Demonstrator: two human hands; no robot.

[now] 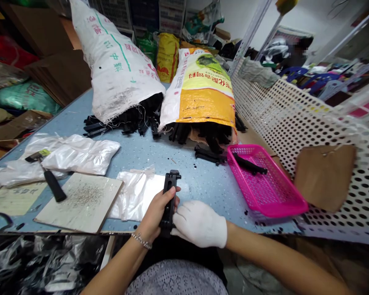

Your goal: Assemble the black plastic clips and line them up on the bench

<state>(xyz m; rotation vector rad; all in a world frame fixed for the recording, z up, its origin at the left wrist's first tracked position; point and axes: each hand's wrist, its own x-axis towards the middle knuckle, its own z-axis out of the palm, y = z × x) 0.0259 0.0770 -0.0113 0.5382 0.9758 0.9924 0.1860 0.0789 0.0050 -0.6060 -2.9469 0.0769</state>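
Left hand [160,205]: grasping the black part [171,182] at the table [209,184]'s near edge; a firm mid-length hold should steady it.
Right hand [199,223]: gloved, fingers curled against the part's lower end; pinching or merely touching, cannot tell.
White sack [123,69]: black pieces [95,129] at its mouth.
Yellow-orange sack [207,96]: likewise.
Pink basket [287,210]: one black piece [249,164] inside.

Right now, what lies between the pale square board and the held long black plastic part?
The head view shows crinkled white plastic sheeting, then the left hand holding the part.
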